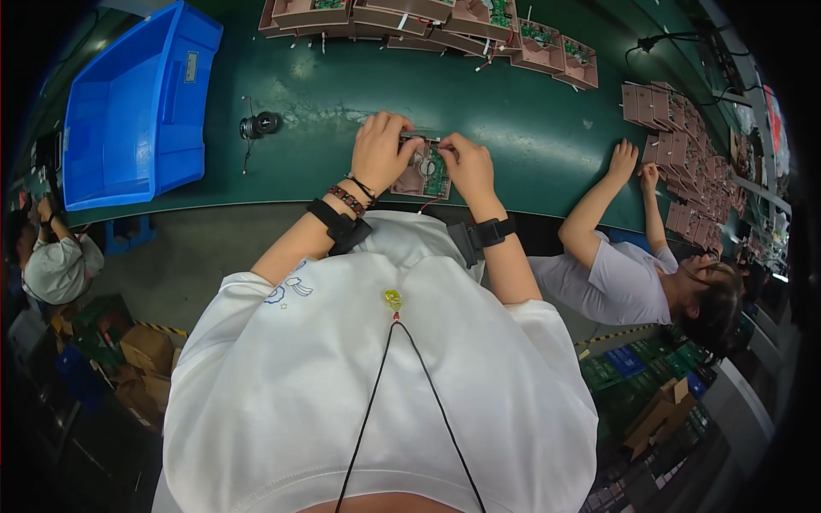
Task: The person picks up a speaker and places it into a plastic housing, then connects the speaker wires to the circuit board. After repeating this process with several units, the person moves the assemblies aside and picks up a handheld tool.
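Both hands work on one small unit at upper centre of the frame, on the green conveyor belt (342, 94). Left hand (382, 152) lies over the left part of the brown tray with a green circuit board (430, 173), fingers curled narrow on its top edge. Right hand (468, 167) pinches narrow at the tray's upper right edge, fingertips nearly meeting the left ones; what sits between them is too small to tell. Tray sits flat on the belt, close to the near edge.

To do this well, judged from the pose: keep the left hand pressing the tray flat so it doesn't slide, work the right fingertips only, stay off the board's components, mind the red wire at the tray's lower edge.

Around: row of similar brown trays with boards (479, 26) along the top of the frame, well apart. Small black round part with a lead (259, 125) left of the hands, apart. Blue plastic bin (137, 103) upper left. Stacks of brown trays (676, 137) upper right, where a co-worker's hand (623, 160) rests on the belt just beside them.
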Demonstrator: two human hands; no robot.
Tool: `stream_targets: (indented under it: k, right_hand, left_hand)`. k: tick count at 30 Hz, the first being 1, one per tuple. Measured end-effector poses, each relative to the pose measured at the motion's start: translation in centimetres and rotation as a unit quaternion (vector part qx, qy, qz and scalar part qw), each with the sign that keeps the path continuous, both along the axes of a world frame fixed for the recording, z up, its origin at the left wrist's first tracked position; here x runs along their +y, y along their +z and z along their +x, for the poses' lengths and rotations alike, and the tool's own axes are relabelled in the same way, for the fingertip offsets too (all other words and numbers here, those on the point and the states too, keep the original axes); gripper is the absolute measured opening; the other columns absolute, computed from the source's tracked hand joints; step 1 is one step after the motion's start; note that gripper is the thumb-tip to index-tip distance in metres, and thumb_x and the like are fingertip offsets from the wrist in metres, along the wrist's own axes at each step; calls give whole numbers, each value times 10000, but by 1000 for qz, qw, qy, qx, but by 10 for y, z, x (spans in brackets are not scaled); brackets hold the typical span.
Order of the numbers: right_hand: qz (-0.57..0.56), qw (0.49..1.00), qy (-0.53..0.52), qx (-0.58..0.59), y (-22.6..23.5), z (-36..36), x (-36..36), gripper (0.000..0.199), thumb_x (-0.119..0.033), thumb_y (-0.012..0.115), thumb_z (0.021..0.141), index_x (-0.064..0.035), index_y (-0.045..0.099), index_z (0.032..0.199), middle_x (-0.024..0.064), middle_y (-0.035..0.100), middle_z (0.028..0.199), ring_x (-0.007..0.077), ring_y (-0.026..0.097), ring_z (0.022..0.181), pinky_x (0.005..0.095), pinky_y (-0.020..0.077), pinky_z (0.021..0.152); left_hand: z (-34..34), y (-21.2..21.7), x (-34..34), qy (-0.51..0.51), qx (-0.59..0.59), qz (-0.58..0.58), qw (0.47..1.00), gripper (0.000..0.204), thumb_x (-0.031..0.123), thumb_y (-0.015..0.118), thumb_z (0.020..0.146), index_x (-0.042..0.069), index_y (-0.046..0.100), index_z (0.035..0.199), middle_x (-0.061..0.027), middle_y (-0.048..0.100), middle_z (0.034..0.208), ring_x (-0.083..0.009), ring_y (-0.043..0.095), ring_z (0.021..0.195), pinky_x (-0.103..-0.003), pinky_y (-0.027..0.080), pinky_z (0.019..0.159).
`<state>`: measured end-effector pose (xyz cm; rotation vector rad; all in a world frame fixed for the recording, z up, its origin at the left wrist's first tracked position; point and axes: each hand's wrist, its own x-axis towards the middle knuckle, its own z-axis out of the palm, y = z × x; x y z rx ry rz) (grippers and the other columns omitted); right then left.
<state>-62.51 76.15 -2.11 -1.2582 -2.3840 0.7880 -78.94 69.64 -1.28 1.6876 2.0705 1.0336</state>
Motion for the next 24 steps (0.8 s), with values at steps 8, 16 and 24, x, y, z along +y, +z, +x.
stream_targets:
  k: [8,16,24]
  right_hand:
    - [20,998,-49,29,-18,1,-6,73,-83,665,712,-80,627,774,67,567,775,224,554,693,332,411,685]
    - [-18,989,-95,114,-48,5,-9,120,-69,725,645,-90,658,742,104,437,897,276,451,894,356,391,761]
    - [-89,973,-135,164,-55,4,-9,122,-78,742,642,-93,665,736,104,432,907,264,442,898,342,384,786]
  left_hand:
    - [-3,-12,-19,-60,12,-57,996,272,174,679,722,74,550,939,-77,509,896,-274,493,842,-367,420,734]
    - [0,-23,-24,-12,-28,-138,990,524,193,718,676,50,454,1104,-149,493,977,-331,535,907,-388,466,740]
    - [-1,-24,-27,-19,-45,-179,983,578,204,706,694,46,406,1162,-165,495,1012,-352,585,842,-394,501,679]
